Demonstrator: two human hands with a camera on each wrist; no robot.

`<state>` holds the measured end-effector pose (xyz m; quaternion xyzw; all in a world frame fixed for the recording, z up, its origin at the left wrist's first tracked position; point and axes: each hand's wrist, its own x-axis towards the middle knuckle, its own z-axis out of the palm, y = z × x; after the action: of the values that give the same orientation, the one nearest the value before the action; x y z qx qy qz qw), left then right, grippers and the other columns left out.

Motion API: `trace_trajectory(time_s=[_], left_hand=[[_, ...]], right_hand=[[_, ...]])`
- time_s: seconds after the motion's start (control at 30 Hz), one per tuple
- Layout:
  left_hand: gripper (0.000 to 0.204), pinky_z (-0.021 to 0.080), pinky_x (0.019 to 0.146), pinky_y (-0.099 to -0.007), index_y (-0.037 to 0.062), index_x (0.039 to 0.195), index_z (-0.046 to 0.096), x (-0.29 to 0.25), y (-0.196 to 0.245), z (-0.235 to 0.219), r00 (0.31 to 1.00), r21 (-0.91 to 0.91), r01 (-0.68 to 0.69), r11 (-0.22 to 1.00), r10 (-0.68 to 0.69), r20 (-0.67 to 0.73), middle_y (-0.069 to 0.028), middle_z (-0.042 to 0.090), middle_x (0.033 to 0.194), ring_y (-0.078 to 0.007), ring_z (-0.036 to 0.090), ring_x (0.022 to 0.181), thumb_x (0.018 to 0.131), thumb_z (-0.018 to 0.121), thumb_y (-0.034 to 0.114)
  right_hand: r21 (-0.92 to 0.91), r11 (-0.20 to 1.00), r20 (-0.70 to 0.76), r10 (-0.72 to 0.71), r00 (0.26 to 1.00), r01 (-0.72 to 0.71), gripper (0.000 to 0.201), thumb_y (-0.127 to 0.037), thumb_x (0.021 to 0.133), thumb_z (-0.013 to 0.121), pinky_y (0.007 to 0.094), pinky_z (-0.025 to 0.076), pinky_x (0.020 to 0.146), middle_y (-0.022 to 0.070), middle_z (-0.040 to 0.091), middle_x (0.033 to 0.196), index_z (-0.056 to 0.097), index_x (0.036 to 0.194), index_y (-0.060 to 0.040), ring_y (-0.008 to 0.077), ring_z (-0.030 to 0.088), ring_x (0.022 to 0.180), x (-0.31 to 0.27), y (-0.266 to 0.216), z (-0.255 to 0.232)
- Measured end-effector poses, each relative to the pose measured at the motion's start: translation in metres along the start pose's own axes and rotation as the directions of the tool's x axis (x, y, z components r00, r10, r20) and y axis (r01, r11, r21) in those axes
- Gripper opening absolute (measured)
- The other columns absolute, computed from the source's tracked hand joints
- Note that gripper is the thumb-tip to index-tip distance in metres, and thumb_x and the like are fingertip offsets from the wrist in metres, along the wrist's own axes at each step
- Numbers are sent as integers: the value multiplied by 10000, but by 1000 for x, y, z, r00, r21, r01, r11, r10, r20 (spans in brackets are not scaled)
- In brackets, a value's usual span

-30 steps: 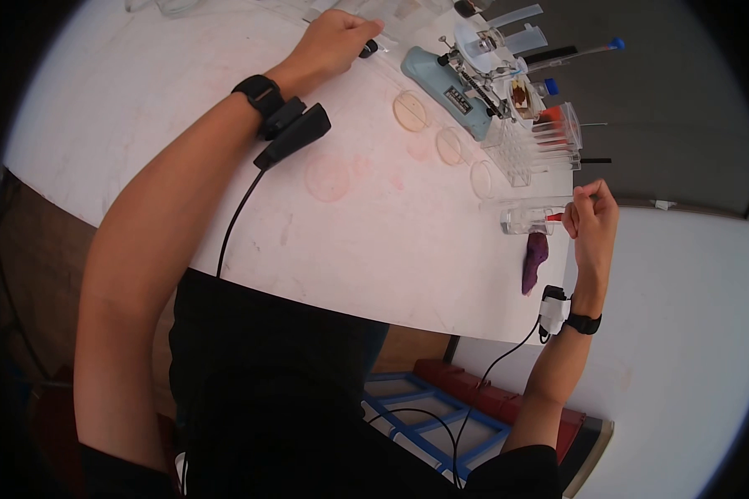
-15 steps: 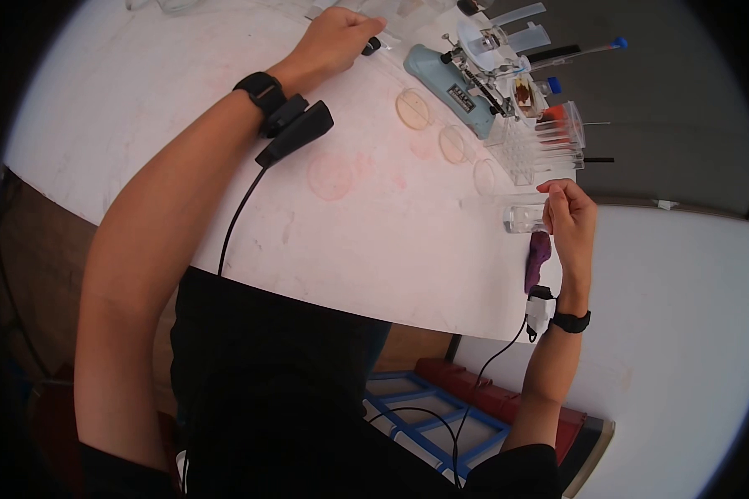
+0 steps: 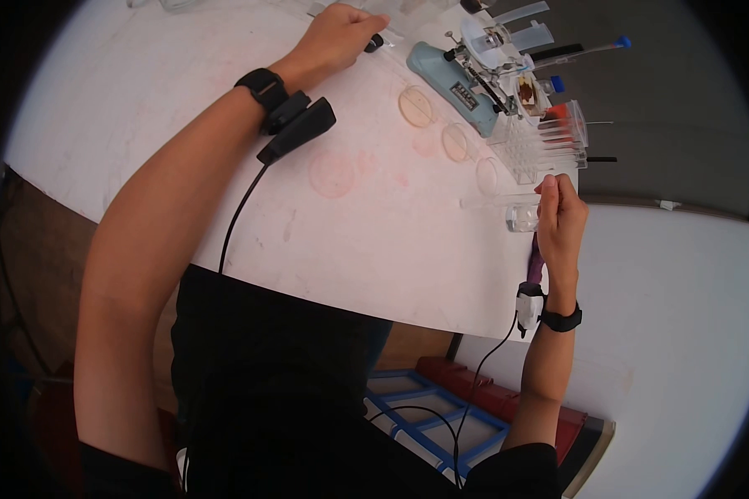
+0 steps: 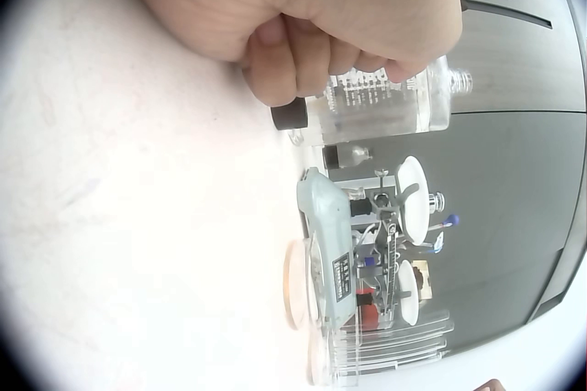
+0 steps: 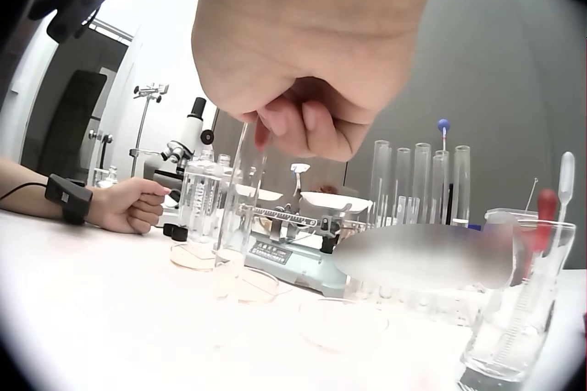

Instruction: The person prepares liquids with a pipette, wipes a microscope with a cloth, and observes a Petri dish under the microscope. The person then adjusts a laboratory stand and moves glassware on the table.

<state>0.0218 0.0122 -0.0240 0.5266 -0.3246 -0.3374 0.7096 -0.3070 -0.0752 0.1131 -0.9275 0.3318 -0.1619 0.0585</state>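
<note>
In the head view my right hand [image 3: 562, 214] pinches a clear glass test tube [image 3: 495, 201] by its upper end. The right wrist view shows the tube [image 5: 240, 203] hanging nearly upright below curled fingers. Close to that hand stands a clear beaker [image 5: 514, 331] with a red-bulbed dropper [image 5: 545, 217] and a clear pipette [image 5: 567, 176] in it. A purple, elongated lump [image 3: 534, 264] lies partly hidden behind the hand. My left hand [image 3: 333, 37] rests on the table with fingers curled in, beside a black cap [image 4: 291, 114]; nothing shows in its grasp.
Petri dishes [image 3: 415, 106] lie on the white table [image 3: 374, 241] in front of a blue-green balance [image 3: 449, 87]. A rack [image 3: 520, 158] of upright test tubes stands right of the balance. Clear bottles [image 4: 376, 102] stand beyond my left hand, near a microscope [image 5: 188, 139].
My right hand has moved left and slightly nearer with the test tube, now covering the beaker's mouth and part of the purple lump in the head view. My left hand has stayed in place.
</note>
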Motion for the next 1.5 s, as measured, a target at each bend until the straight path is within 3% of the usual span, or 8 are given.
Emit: trace_trajectory(time_s=[0.13, 0.33, 0.73, 0.8, 0.97, 1.07, 1.2, 1.5], left_hand=[[295, 392, 495, -248, -11, 787, 670, 9, -5, -2, 999, 183, 10, 983, -2, -42, -21, 586, 611, -86, 510, 539, 934, 576, 227], [380, 359, 475, -292, -4, 711, 661, 9, -9, -4, 995, 241, -81, 967, 93, -39, -8, 548, 565, -98, 478, 520, 929, 560, 291], [385, 311, 435, -274, 14, 676, 637, 6, -4, 2, 996, 129, -61, 990, 69, -57, 11, 495, 527, -82, 431, 473, 935, 550, 284], [385, 312, 435, -275, 14, 675, 636, 7, -4, 1, 995, 137, -79, 987, 87, -54, 10, 496, 527, -83, 433, 472, 935, 549, 284], [382, 323, 442, -279, 11, 680, 639, 12, -9, 3, 996, 165, -53, 985, 63, -58, 4, 507, 537, -86, 444, 483, 933, 546, 282], [385, 331, 447, -282, 5, 688, 640, 11, -16, 0, 988, 169, -115, 979, 131, -85, -3, 514, 545, -87, 452, 494, 933, 547, 286], [384, 344, 457, -285, -2, 701, 644, 9, -4, 5, 995, 167, -59, 984, 71, -70, -8, 525, 549, -97, 463, 501, 935, 554, 288], [374, 341, 457, -282, 0, 709, 646, 9, -7, 3, 992, 170, -75, 983, 91, -89, -5, 524, 556, -94, 456, 497, 939, 551, 279]], right_hand=[[-32, 999, -21, -33, 999, 32, 315, -182, 1013, 441, 302, 361, 486, 111, 519, 569, 532, 781, 11, 148, 431, 474, 1, 3, 0], [191, 982, -351, 82, 933, -15, 380, -229, 1037, 390, 230, 283, 458, -28, 397, 531, 501, 745, -12, 39, 346, 502, 6, 6, -52], [-26, 997, -141, -76, 987, 73, 356, -206, 1037, 399, 217, 262, 460, -45, 371, 542, 498, 750, -21, 30, 302, 501, -2, 0, -34], [215, 976, -268, 77, 960, -18, 349, -199, 1031, 412, 237, 282, 456, -19, 379, 530, 500, 747, -15, 46, 331, 493, -1, -2, -45], [-29, 996, -160, -85, 983, 82, 366, -215, 1037, 399, 222, 271, 456, -41, 374, 532, 495, 742, -22, 37, 314, 485, -1, -4, -37], [273, 962, -291, 82, 953, 1, 358, -198, 1030, 407, 242, 294, 456, -11, 395, 523, 499, 736, -15, 54, 349, 483, 3, 0, -55], [-6, 997, -136, -73, 988, 73, 367, -215, 1035, 402, 226, 295, 466, -30, 392, 535, 501, 742, -18, 48, 338, 495, -2, -10, -31], [180, 984, -235, 50, 971, -7, 364, -219, 1036, 403, 233, 283, 461, -31, 392, 533, 504, 750, -19, 43, 334, 496, 0, -8, -45]])
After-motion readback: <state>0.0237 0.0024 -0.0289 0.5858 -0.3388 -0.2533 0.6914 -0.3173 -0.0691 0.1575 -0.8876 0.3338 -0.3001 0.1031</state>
